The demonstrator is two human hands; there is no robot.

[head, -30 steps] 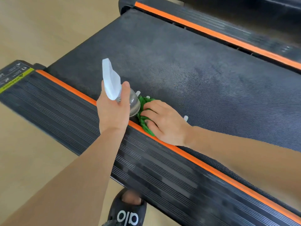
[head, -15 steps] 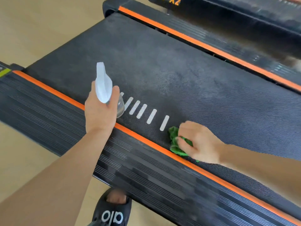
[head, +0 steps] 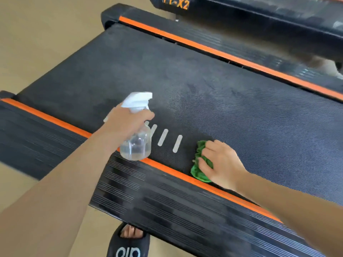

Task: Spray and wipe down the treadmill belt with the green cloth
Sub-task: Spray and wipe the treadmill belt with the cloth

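The black treadmill belt (head: 232, 101) runs diagonally across the view, with white dashes (head: 169, 140) printed near its close edge. My left hand (head: 126, 123) grips a clear spray bottle (head: 136, 145) by its neck, white trigger head up, nozzle facing right over the belt. My right hand (head: 220, 162) presses a bunched green cloth (head: 199, 171) flat on the belt beside the near orange stripe, right of the dashes. Fingers hide most of the cloth.
A ribbed black side rail (head: 167, 201) with an orange stripe (head: 178, 174) lies between me and the belt. The far rail (head: 241, 47) has the same stripe. Beige floor (head: 37, 43) is at left. My foot in a black slide sandal (head: 128, 242) stands below the rail.
My right hand has slid the cloth to the right along the belt's near edge, uncovering the white dashes. The left hand turned the bottle so its nozzle faces right.
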